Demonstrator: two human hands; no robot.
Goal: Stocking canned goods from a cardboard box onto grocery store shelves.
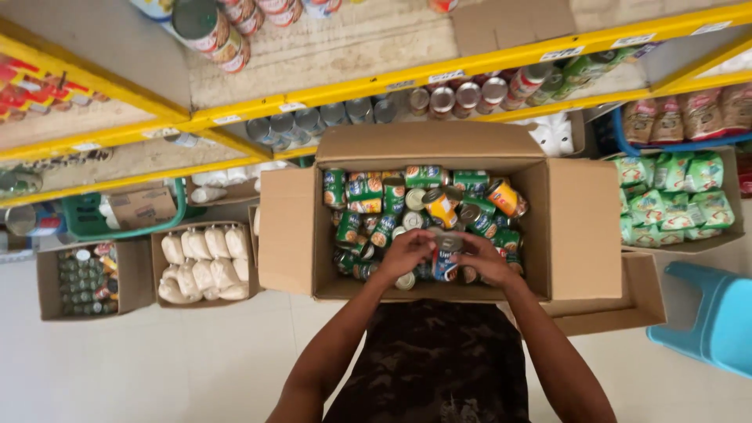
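Observation:
An open cardboard box [583,227] on my lap holds several tin cans, mostly green-labelled, a few yellow. Both my hands are inside it at the near edge. My left hand [405,252] and my right hand [479,257] close from either side around one can [447,252] with a blue and red label and a silver top. A yellow can [440,207] lies tilted just beyond them.
Yellow metal shelves [439,78] carry rows of cans above the box. On the floor stand a box of white bags [202,262], a box of small jars [84,278], a green basket [129,211], green packets [674,196] and a blue plastic stool [709,313].

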